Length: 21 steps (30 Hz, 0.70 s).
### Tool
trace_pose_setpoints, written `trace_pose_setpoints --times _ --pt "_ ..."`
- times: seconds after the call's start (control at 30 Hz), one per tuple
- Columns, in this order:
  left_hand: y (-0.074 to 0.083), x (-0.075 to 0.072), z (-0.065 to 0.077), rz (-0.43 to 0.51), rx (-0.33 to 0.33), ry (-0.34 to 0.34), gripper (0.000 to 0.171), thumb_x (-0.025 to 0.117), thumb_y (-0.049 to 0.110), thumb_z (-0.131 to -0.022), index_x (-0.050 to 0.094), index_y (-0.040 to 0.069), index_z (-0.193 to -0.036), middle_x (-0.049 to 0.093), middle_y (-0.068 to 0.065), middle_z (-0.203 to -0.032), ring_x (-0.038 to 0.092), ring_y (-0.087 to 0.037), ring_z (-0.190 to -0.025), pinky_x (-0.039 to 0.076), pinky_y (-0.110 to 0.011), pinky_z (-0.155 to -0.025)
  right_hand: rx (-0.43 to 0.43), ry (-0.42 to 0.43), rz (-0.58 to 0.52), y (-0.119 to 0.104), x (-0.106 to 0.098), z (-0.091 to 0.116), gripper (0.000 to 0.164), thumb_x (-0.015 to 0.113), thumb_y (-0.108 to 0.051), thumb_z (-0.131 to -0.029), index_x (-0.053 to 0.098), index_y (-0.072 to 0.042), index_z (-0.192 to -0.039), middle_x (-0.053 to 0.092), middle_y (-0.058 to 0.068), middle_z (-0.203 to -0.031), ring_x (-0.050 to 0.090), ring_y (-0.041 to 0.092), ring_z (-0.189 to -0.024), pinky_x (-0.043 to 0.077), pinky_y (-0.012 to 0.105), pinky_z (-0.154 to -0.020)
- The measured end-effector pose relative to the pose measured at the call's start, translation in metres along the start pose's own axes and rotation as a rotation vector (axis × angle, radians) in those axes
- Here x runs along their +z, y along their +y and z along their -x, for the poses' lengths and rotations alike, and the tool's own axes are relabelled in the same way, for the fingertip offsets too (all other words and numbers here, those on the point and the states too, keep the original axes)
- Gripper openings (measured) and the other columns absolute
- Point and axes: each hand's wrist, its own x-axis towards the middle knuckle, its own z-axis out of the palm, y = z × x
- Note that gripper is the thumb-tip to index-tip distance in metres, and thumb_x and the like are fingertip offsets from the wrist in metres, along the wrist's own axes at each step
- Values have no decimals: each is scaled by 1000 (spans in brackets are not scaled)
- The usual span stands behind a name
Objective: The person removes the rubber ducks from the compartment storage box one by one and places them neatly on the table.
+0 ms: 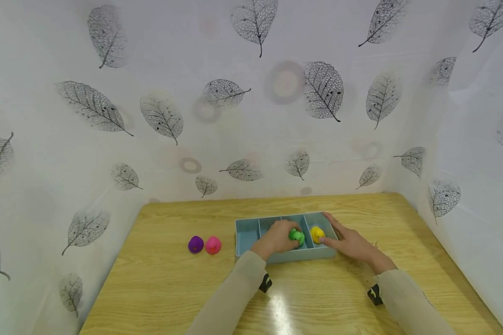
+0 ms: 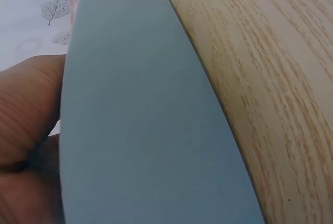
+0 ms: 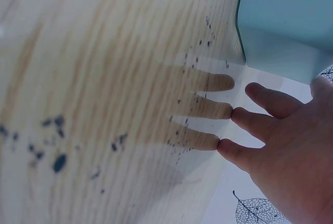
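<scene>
Green duck (image 1: 296, 237) (round-bodied), oblong tray (image 1: 306, 255), wood-grained table (image 1: 151, 288).

There is a purple duck (image 1: 195, 244), a pink duck (image 1: 213, 245), a green duck (image 1: 296, 237) and a yellow duck (image 1: 317, 234). The box (image 1: 302, 255) is grey-blue. The table (image 1: 159, 288) is yellow-brown with wood stripes. The sleeves (image 1: 228, 298) are light tan. The white sheet (image 1: 260, 132) has black and grey leaves.
</scene>
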Motion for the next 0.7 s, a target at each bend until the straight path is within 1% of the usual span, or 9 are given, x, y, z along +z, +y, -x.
trace_pose_setpoints --times 0.1,0.2,0.33,0.43,0.53,0.63,0.7 --pt "2 -3 2 10 5 4 36 78 18 -96 71 12 -131 71 -9 -127 62 -13 -99 55 -22 -82 -2 0 0 0 0 0 89 56 -60 -103 -1 -41 -169 24 32 -169 44 65 -138 43 77 -105" --pt "3 -6 5 30 6 8 37 77 18 -96 70 12 -133 72 -7 -127 62 -10 -95 55 -21 -81 -4 1 3 0 0 0 89 56 -60 -104 -1 -41 -169 24 32 -169 44 65 -138 43 77 -106" --pt "4 -15 9 52 20 25 38 77 18 -97 69 13 -134 73 -5 -120 61 -5 -83 54 -19 -77 0 -2 2 0 0 0 89 56 -60 -103 -1 -40 -169 24 32 -169 43 65 -139 42 77 -106" --pt "4 -21 13 81 37 52 37 76 20 -97 69 13 -133 73 -2 -114 59 -5 -80 54 -19 -75 9 -6 0 0 0 0 90 56 -61 -103 -2 -41 -169 23 32 -170 41 66 -140 41 78 -106" --pt "1 -27 15 121 51 90 35 76 20 -96 70 14 -130 72 -1 -114 59 -9 -85 53 -20 -76 15 -6 -6 0 0 0 90 55 -62 -103 -2 -42 -169 22 31 -170 39 65 -142 40 78 -108" --pt "-1 -31 18 182 49 129 32 77 18 -95 71 15 -126 71 -4 -118 63 -17 -93 55 -23 -76 10 -5 -11 0 1 0 89 56 -62 -103 -2 -42 -169 21 30 -171 38 65 -143 39 78 -108" --pt "-3 -33 19 229 47 159 32 78 16 -93 73 15 -125 71 -6 -123 66 -22 -101 56 -24 -80 7 -4 -9 1 1 0 89 56 -62 -103 -1 -42 -169 21 30 -171 38 65 -143 39 78 -108"
